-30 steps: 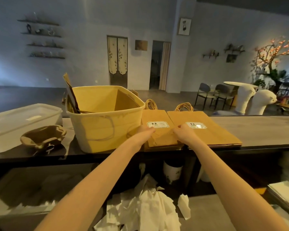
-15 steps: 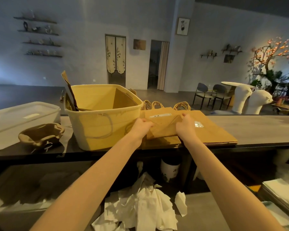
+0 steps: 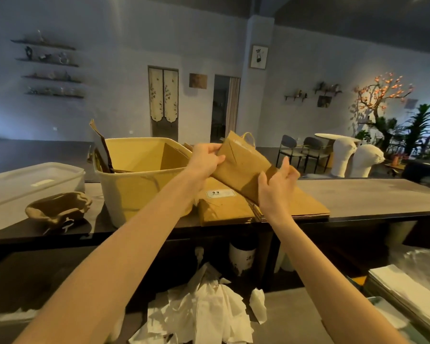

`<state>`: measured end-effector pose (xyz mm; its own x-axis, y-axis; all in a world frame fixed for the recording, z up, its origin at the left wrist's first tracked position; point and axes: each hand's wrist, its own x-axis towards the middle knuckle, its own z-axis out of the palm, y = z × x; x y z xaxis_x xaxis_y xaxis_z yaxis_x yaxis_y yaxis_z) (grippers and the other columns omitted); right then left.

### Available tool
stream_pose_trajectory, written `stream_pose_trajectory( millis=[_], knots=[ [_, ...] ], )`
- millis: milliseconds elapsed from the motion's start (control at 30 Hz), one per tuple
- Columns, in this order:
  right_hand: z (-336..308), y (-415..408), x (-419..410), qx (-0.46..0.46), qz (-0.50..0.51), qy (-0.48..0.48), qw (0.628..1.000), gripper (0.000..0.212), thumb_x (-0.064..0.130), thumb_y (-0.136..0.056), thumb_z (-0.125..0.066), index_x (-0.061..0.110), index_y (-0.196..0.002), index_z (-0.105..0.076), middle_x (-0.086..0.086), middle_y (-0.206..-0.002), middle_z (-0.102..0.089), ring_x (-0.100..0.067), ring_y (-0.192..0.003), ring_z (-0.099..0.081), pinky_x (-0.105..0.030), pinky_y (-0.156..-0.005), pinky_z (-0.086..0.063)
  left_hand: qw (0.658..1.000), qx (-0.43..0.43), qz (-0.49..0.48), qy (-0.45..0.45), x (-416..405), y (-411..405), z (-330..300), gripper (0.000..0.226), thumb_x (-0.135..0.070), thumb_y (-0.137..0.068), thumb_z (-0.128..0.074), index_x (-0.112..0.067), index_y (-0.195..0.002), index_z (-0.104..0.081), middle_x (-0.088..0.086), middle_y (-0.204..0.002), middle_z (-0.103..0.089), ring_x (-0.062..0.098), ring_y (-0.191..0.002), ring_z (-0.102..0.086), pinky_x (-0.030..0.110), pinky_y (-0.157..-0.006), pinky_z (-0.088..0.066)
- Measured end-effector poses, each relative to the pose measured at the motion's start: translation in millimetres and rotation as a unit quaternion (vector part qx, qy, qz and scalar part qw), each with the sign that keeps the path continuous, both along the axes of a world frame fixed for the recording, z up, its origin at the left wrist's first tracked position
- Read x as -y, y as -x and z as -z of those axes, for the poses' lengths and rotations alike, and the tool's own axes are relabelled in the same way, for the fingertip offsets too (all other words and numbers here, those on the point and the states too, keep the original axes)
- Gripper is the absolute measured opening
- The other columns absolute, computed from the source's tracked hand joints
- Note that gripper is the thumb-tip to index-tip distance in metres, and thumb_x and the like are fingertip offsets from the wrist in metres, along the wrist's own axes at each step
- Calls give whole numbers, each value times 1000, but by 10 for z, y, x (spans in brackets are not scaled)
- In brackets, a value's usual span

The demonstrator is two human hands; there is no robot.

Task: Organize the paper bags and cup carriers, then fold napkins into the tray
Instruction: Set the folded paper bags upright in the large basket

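Observation:
A small stack of flat brown paper bags [image 3: 242, 167] is held tilted in the air above the counter, its twine handles pointing up and away. My left hand [image 3: 206, 157] grips its upper left edge and my right hand [image 3: 277, 186] holds its lower right corner. Below them, more flat paper bags [image 3: 224, 207] lie stacked on the dark counter [image 3: 370, 197], one showing a white label. A yellow tub [image 3: 134, 180] with cardboard pieces stands just left of the lifted stack. A brown pulp cup carrier [image 3: 59, 211] sits further left. Crumpled white napkins [image 3: 204, 311] lie on the lower surface.
A translucent lidded plastic box [image 3: 27, 192] stands at the far left of the counter. A stack of white sheets [image 3: 407, 294] lies at the lower right. Under the counter stands a white cup [image 3: 242, 256]. Chairs and white tables are beyond the counter.
Both hands have picked a stack of bags up off the counter pile and raised and tilted it toward the yellow tub. The camera has dipped slightly.

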<state>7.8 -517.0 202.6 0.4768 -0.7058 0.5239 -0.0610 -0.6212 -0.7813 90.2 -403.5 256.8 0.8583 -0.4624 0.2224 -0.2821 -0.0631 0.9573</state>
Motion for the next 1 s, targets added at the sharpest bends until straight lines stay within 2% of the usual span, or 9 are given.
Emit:
stream_pose_trajectory(
  millis=[233, 367, 433, 500, 567, 600, 667, 833, 1000],
  knots=[
    [-513, -12, -35, -75, -4, 337, 938, 54, 36, -101, -32, 28, -150, -10, 0, -158, -2, -23, -145, 5, -38, -115, 4, 955, 259, -42, -139, -212, -59, -400, 33, -9, -94, -50, -14, -126, -57, 5, -122, -60, 22, -112, -56, 35, -96, -45],
    [-759, -46, 119, -154, 17, 437, 886, 54, 44, -100, -27, 29, -150, -14, 1, -157, -15, -27, -146, 3, -48, -114, 10, 919, 338, -31, -202, -363, -148, -548, 34, -6, -93, -51, -20, -122, -61, 2, -118, -63, 20, -108, -58, 38, -94, -50],
    [-820, -37, 180, -197, 12, 433, 879, 54, 47, -99, -24, 28, -149, -17, -1, -153, -28, -26, -145, -11, -48, -115, 6, 909, 357, -1, -214, -444, -178, -630, 37, 0, -92, -49, -19, -121, -62, 2, -117, -64, 19, -107, -57, 36, -94, -49],
    [-883, 15, 193, -213, -2, 432, 876, 46, 44, -100, -26, 24, -141, -34, -2, -139, -49, -24, -132, -41, -44, -115, -14, 903, 367, 12, -221, -514, -233, -694, 39, 3, -92, -47, -19, -119, -63, 2, -117, -64, 17, -107, -55, 34, -95, -48],
    [-951, 67, 172, -220, -29, 439, 871, 36, 38, -101, -28, 22, -125, -48, -2, -117, -62, -19, -101, -59, -35, -92, -41, 896, 380, 18, -230, -548, -296, -717, 39, 4, -91, -47, -20, -117, -65, 2, -115, -64, 18, -107, -56, 37, -94, -50],
    [-976, 81, 163, -226, -41, 436, 870, 32, 36, -102, -29, 22, -120, -51, -2, -111, -64, -18, -90, -60, -30, -77, -44, 890, 389, 15, -235, -548, -321, -712, 39, 4, -91, -48, -21, -116, -65, 2, -115, -65, 19, -107, -57, 38, -93, -51],
    [-1006, 74, 155, -228, -47, 437, 869, 28, 32, -102, -31, 21, -119, -51, -3, -108, -65, -19, -86, -61, -25, -66, -42, 878, 417, -14, -236, -547, -354, -693, 35, -1, -91, -51, -23, -116, -65, 1, -117, -64, 19, -108, -57, 38, -93, -51],
    [-961, -83, 188, -188, -65, 348, 916, 29, 33, -102, -33, 22, -117, -55, -3, -106, -64, -21, -86, -62, -29, -71, -48, 829, 518, -129, -165, -540, -428, -610, 41, -12, -90, -58, -21, -130, -53, 2, -135, -53, 20, -127, -44, 35, -106, -35],
    [-981, -412, 200, -102, -115, 172, 973, 33, 31, -102, -34, 11, -100, -61, -7, -94, -61, -26, -87, -57, -31, -74, -41, 849, 501, -146, -84, -546, -546, -425, 33, -10, -91, -56, -15, -124, -56, 4, -127, -56, 17, -120, -49, 29, -102, -42]
  ],
)
